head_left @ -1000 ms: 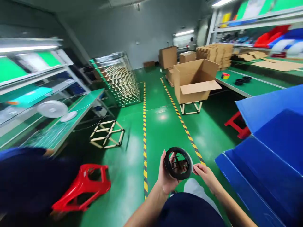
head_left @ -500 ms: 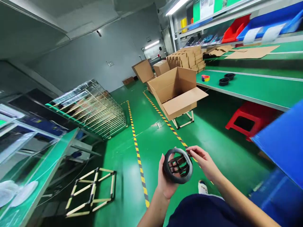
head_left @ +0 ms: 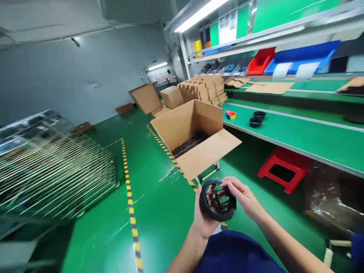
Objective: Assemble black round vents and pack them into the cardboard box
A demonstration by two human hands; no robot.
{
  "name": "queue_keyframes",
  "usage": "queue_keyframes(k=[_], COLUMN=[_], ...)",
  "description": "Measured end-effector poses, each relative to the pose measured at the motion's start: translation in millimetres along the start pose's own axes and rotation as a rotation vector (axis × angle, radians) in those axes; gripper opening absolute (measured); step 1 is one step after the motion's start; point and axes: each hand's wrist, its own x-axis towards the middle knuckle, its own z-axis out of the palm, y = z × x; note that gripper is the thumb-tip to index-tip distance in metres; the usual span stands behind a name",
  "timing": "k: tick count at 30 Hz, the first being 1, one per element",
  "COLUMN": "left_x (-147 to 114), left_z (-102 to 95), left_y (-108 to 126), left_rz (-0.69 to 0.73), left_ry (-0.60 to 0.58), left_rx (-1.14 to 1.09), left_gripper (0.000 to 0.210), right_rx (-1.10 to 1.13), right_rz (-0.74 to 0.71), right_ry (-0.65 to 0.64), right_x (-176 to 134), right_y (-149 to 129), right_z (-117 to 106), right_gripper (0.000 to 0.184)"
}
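A black ring-shaped plastic part with an open grid inside is held in front of my body. My left hand cups it from the left and below, fingers wrapped behind it. On its upper right rim, the fingers of my right hand are closed over the edge. Beyond my hands stands an open cardboard box with its front flap folded out. Dark round pieces sit between dividers inside that box.
Along the right runs a green workbench bearing two black rings and a colourful tape roll. Beneath it is a red stool. Stacked cartons stand behind the box, and a wire rack is at left.
My view has swung right and come closer to the open box, so its contents now show. The black part stays in my hands, and my right fingers have settled further over its rim.
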Motion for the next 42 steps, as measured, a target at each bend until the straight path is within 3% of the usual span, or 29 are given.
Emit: queue_keyframes(k=[3, 6, 9, 13, 18, 25, 28, 37, 42], left_x=[66, 129, 190, 265, 359, 483, 523, 647, 728], left_z=[16.0, 36.5, 56.3, 78.6, 116.3, 199.7, 225.5, 245.0, 253.5], left_y=[35, 55, 55, 37, 4, -54, -72, -94, -99], left_rz=[-0.160, -0.335, -0.482, -0.611, -0.596, -0.568, -0.552, -0.585, -0.714], left_ry=[-0.095, -0.135, -0.160, -0.197, -0.162, -0.137, -0.130, -0.037, 0.047], left_rx=[0.052, 0.132, 0.196, 0.243, 0.294, 0.212, 0.190, 0.186, 0.261], left_gripper=[0.056, 0.056, 0.058, 0.058, 0.060, 0.058, 0.059, 0.058, 0.057], right_rx=[0.013, -0.072, -0.090, -0.062, -0.021, -0.039, -0.040, -0.084, -0.384], right_rz=[0.046, 0.015, 0.018, 0.062, 0.046, 0.075, 0.088, 0.148, 0.171], right_ry=[0.135, 0.335, 0.518, 0.657, 0.658, 0.558, 0.500, 0.517, 0.675], right_x=[48, 78, 94, 119, 167, 226, 248, 310, 348], right_y=[-3, -4, 2, 16, 30, 19, 20, 53, 68], right_z=[-23, -50, -81, -135, -228, -384, -437, -524, -562], right_gripper=[0.043, 0.041, 0.038, 0.039, 0.039, 0.044, 0.043, 0.044, 0.048])
